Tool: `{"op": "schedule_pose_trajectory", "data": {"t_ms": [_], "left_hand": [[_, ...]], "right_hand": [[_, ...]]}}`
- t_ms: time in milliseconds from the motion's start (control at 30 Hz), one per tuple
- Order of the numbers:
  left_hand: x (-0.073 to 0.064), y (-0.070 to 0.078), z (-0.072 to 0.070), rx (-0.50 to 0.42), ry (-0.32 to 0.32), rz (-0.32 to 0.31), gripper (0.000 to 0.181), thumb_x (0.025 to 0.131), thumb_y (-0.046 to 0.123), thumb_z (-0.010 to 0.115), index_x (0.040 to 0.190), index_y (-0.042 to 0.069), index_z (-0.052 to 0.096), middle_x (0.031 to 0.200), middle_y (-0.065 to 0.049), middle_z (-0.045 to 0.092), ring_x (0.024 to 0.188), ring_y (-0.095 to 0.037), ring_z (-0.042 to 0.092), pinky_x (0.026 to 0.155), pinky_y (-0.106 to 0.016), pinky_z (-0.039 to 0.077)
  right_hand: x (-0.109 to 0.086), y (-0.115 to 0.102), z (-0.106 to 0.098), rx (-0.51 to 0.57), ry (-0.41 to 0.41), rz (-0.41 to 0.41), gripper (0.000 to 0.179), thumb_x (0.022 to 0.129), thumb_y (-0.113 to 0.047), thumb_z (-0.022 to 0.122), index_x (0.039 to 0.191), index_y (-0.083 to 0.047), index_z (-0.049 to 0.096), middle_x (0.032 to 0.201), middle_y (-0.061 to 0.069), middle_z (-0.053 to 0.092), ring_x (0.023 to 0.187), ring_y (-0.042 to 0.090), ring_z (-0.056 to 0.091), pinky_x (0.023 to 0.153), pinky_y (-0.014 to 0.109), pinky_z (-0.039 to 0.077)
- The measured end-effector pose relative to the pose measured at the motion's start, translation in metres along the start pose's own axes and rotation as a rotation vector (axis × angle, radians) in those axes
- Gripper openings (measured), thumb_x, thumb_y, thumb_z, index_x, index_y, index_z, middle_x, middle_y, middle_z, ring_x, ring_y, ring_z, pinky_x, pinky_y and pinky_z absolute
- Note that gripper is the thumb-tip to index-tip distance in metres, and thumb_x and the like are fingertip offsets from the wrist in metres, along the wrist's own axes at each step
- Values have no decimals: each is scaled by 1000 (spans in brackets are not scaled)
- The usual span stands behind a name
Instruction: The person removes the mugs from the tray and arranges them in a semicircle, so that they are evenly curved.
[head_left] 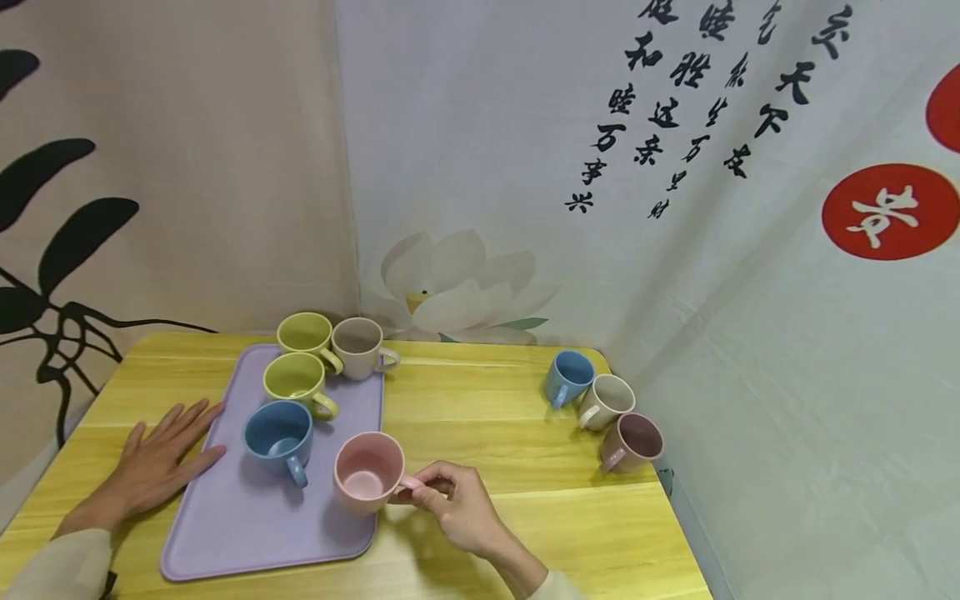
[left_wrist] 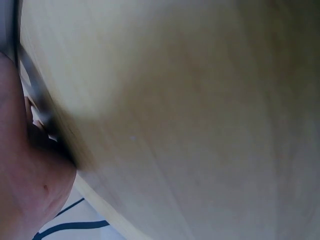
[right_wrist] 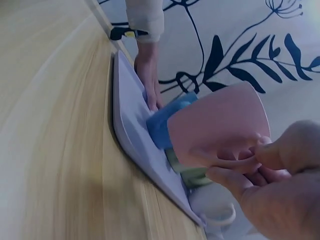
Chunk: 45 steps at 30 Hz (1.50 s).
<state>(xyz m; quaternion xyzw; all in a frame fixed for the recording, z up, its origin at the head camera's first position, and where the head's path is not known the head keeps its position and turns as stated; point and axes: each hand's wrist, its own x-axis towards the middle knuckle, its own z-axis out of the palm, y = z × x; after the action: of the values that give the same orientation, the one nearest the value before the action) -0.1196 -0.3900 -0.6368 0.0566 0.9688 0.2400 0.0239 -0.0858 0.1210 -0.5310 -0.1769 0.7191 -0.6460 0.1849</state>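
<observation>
My right hand (head_left: pixel 461 508) pinches the handle of a pink mug (head_left: pixel 367 472). In the right wrist view the pink mug (right_wrist: pixel 220 122) hangs tilted, its base apart from the lilac tray (right_wrist: pixel 131 107). Below it in the head view lies the tray's (head_left: pixel 262 542) right front part. My left hand (head_left: pixel 161 467) lies flat on the table with fingers spread, fingertips at the tray's left edge. On the tray stand a blue mug (head_left: pixel 277 437), two green mugs (head_left: pixel 294 379) and a grey-beige mug (head_left: pixel 358 348) at the back right corner.
At the table's right edge stand a blue mug (head_left: pixel 568 379), a cream mug (head_left: pixel 607 402) and a mauve mug (head_left: pixel 632 442), close together. A printed curtain (head_left: pixel 465 150) hangs behind the wooden table (head_left: pixel 480 400) and along its right side.
</observation>
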Motion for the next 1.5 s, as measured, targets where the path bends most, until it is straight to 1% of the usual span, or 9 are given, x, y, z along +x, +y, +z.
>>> {"op": "schedule_pose_trajectory", "data": {"t_ms": [133, 233, 433, 533, 700, 967, 1067, 1300, 1500], "left_hand": [[0, 1, -1, -6, -9, -4, 84, 117, 58, 51, 183, 22, 13, 187, -32, 9, 172, -64, -7, 126, -84, -29], [0, 1, -2, -9, -11, -6, 84, 117, 58, 51, 183, 22, 13, 187, -33, 9, 172, -64, -8, 126, -83, -30], [1, 1, -4, -4, -5, -3, 84, 117, 58, 51, 183, 22, 14, 187, -33, 9, 172, -65, -7, 127, -84, -28], [1, 1, -4, -3, -5, -2, 84, 117, 58, 51, 183, 21, 14, 187, -33, 10, 171, -65, -6, 126, -85, -27], [1, 1, -4, -4, -9, -7, 85, 117, 59, 51, 183, 21, 15, 187, -33, 9, 171, -65, -7, 126, -84, -28], [0, 2, -4, -5, -7, -14, 86, 116, 60, 51, 183, 21, 15, 187, -33, 9, 171, -65, -7, 126, -83, -30], [1, 2, -5, -5, -12, -12, 86, 116, 60, 51, 183, 21, 14, 187, -33, 9, 171, -65, -7, 126, -84, -29], [0, 1, -4, -12, -27, -22, 87, 116, 62, 50, 183, 21, 13, 186, -34, 8, 170, -67, -7, 125, -85, -28], [1, 1, -5, -22, -35, -28, 88, 115, 62, 51, 183, 21, 14, 186, -35, 8, 170, -67, -7, 125, -86, -28]], "right_hand": [[1, 2, -11, 57, 39, 32, 18, 111, -3, 68, 121, 11, 72, 122, 27, 84, 121, 41, 83, 107, 40, 66], [2, 4, -19, 64, 69, 38, 20, 112, -4, 67, 122, 13, 70, 122, 26, 84, 124, 43, 82, 109, 41, 65], [4, 2, -32, 20, 158, 43, 21, 113, -5, 65, 121, 14, 68, 127, 31, 81, 128, 47, 79, 107, 31, 66], [7, 2, -35, 19, 229, 59, 22, 113, -5, 66, 121, 15, 68, 127, 32, 81, 128, 47, 79, 106, 31, 66], [14, 3, -41, 65, 357, 59, 20, 113, 0, 64, 120, 18, 67, 125, 35, 81, 125, 45, 81, 108, 35, 66], [31, 9, -54, 196, 565, 13, 18, 110, 6, 65, 120, 21, 64, 125, 37, 79, 124, 44, 82, 110, 38, 64], [36, 9, -60, 197, 637, -8, 19, 109, 6, 66, 120, 22, 64, 123, 35, 81, 122, 43, 82, 109, 37, 65], [52, 11, -82, 179, 772, -13, 17, 110, 4, 67, 118, 19, 69, 128, 38, 77, 114, 30, 85, 103, 32, 67], [64, 15, -98, 202, 864, -12, 18, 110, 3, 66, 119, 18, 69, 127, 35, 75, 117, 34, 83, 105, 33, 67]]}}
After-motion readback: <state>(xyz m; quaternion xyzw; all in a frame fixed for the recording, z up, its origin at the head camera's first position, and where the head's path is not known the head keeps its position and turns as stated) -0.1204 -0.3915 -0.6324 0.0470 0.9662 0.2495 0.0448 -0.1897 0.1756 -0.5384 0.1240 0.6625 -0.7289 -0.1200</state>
